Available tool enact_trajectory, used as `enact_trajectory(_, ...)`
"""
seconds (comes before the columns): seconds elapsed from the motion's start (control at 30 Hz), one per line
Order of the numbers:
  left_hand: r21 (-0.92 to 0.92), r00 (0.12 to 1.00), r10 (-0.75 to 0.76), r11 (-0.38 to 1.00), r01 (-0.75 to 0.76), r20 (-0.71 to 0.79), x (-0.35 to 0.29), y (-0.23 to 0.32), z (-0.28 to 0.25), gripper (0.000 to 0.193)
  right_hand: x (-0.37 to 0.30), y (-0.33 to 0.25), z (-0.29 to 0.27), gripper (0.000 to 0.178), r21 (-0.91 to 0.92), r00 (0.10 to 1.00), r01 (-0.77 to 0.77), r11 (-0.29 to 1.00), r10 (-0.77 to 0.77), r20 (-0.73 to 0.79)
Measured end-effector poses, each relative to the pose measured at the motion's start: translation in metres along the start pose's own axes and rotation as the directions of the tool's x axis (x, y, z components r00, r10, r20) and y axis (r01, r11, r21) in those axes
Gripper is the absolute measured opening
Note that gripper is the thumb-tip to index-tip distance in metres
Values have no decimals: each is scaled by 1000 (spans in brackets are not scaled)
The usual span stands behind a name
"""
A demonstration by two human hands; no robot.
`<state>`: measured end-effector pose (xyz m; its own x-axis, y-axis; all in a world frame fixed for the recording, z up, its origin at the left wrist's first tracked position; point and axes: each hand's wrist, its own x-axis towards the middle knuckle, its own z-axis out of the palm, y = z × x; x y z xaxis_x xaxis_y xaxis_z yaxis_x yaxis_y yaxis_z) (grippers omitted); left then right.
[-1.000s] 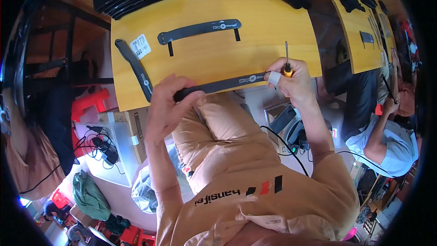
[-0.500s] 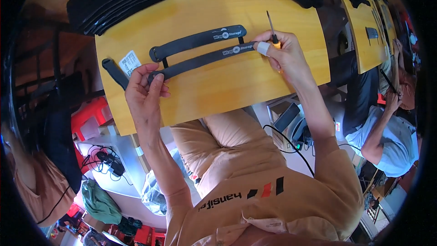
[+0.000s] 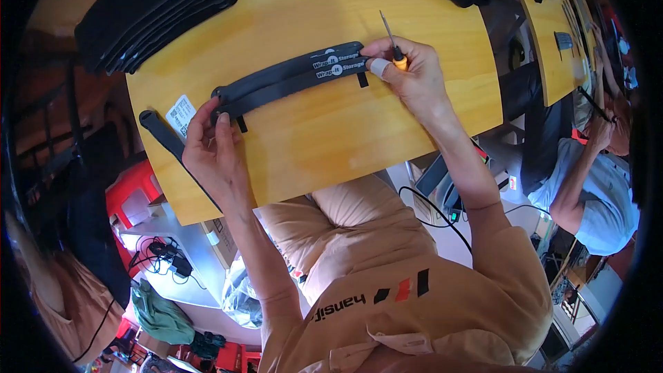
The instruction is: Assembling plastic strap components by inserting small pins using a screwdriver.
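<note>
Pinching opposite ends of a flat black strap (image 3: pixel 293 88), the grips of the left hand (image 3: pixel 215 139) and right hand (image 3: pixel 397 68) hold it at the yellow wood-grain surface (image 3: pixel 331 138), alongside a matching strap (image 3: pixel 280 71). A slim-shafted screwdriver (image 3: pixel 400 61) juts from the right hand. Tangled black cables (image 3: pixel 178 264) lie in a whitish bin (image 3: pixel 198 247); thick black folded fabric (image 3: pixel 152 17) is stacked upper left, beyond a white label (image 3: pixel 181 113).

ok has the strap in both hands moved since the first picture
Yes, the held strap has moved forward, away from the near edge of the table.
</note>
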<state>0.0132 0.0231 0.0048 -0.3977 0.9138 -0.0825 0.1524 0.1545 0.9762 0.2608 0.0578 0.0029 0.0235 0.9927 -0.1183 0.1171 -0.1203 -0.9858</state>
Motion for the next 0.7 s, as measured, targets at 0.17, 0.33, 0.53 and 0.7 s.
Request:
enact_trajectory(0.17,-36,997,45,998,-47,-66,1,-9,2,17,-1,0,2,11,-28,999,-45,999,45,-15)
enact_trajectory(0.33,-53,995,37,998,-42,-97,3,-10,3,17,1,0,6,11,-70,998,32,997,-35,-45)
enact_trajectory(0.53,-15,992,16,1000,-18,-124,2,-7,8,17,2,-1,5,10,-57,998,-26,998,23,-53)
enact_trajectory(0.7,-11,991,24,1000,-26,-134,3,-6,9,17,1,0,6,11,-16,996,-40,999,39,-81)
